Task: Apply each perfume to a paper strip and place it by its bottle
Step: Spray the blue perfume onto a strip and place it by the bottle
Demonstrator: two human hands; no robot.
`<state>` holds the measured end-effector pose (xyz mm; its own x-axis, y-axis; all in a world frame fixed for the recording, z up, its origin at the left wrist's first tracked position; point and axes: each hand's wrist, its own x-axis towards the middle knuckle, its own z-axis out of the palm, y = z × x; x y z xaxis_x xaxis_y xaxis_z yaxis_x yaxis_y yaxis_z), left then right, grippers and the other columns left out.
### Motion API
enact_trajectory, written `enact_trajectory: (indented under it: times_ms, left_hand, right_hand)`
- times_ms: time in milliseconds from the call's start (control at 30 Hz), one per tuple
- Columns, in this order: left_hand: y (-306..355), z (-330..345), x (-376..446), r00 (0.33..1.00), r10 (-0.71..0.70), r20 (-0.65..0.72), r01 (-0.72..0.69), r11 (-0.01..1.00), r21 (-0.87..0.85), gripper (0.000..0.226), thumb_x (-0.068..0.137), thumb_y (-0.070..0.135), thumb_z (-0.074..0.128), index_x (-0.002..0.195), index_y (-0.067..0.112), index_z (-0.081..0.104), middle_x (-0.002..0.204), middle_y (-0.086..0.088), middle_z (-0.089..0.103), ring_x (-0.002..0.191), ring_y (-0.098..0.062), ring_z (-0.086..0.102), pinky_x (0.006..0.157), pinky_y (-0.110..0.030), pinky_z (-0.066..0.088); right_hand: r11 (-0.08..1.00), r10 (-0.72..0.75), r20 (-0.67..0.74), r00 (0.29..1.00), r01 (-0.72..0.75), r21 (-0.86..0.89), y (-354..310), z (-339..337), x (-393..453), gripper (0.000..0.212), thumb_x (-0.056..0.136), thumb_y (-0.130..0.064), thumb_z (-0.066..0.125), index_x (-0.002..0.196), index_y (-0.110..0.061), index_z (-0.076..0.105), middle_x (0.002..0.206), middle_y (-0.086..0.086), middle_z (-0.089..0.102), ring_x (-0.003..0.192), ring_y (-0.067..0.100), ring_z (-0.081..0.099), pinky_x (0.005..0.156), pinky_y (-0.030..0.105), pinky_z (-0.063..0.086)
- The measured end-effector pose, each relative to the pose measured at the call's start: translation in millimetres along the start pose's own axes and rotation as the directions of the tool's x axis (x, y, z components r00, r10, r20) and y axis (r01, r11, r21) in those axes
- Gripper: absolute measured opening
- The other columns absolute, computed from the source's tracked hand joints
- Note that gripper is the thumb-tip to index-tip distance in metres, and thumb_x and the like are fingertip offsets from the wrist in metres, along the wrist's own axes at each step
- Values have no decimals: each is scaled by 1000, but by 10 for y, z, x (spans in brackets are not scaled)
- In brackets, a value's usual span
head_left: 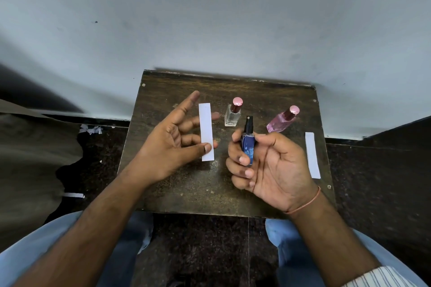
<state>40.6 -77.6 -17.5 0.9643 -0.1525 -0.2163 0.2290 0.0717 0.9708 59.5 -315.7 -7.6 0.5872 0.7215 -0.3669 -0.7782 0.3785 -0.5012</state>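
My left hand pinches a white paper strip near its lower end and holds it upright above the small dark wooden table. My right hand grips a small blue spray bottle with its black nozzle uncapped, just right of the strip. A clear bottle with a pink cap stands at the table's back middle. A pink bottle with a pink cap stands to its right. A second white strip lies flat by the table's right edge, in front of the pink bottle.
The table stands against a pale wall. Torn paper scraps and a loose strip lie on the dark floor to the left. My knees in light blue trousers sit at the table's near edge.
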Motion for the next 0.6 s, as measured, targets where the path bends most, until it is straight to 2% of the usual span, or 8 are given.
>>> enact_trajectory:
  times_ms: [67, 133, 200, 300, 400, 600]
  left_hand:
    - [-12, 1, -6, 1000, -17, 15, 17, 1000, 12, 107, 86, -11, 73, 169, 31, 18, 145, 0, 70, 104, -38, 69, 99, -44, 61]
    - [-22, 7, -6, 999, -37, 31, 36, 999, 22, 104, 85, -9, 74, 168, 26, 22, 141, 0, 73, 102, -24, 76, 95, -36, 64]
    - [-29, 15, 8, 997, -50, 53, 49, 999, 24, 97, 84, -6, 75, 165, 23, 31, 139, -1, 74, 99, -16, 77, 92, -30, 64]
    - [-47, 25, 24, 993, -68, 97, 67, 998, 17, 84, 88, -13, 73, 158, 23, 43, 136, -2, 76, 109, -23, 77, 94, -34, 64]
    - [-50, 46, 45, 990, -77, 117, 77, 997, 4, 77, 88, -15, 72, 152, 22, 49, 133, -5, 77, 107, -25, 78, 92, -34, 65]
    - [-65, 69, 67, 982, -90, 166, 94, 995, -15, 71, 87, -15, 74, 146, 22, 57, 128, -9, 78, 105, -26, 79, 94, -35, 65]
  right_hand:
    - [997, 1, -30, 1000, -4, -72, -13, 18, -7, 52, 104, -53, 40, 110, -10, 69, 79, 5, 45, 65, 16, 36, 60, 36, 16]
    - [986, -7, -106, 994, -11, -169, -16, 45, -3, 67, 104, -68, 37, 101, -11, 73, 75, 4, 46, 65, 16, 35, 63, 38, 13]
    - [972, -32, -186, 982, -12, -233, -13, 60, 12, 71, 102, -73, 37, 89, -13, 72, 72, 4, 47, 65, 16, 35, 64, 39, 12]
    - [946, -90, -260, 961, 1, -324, -21, 91, 36, 66, 99, -75, 44, 82, -17, 70, 72, 2, 48, 64, 14, 36, 59, 33, 18]
    - [912, -158, -333, 929, 8, -410, -43, 129, 51, 64, 97, -74, 46, 78, -18, 68, 71, 1, 49, 63, 13, 36, 55, 30, 22]
    - [833, -289, -374, 881, 38, -552, -37, 181, 80, 68, 92, -77, 49, 87, -16, 79, 70, 0, 42, 60, 9, 38, 51, 29, 25]
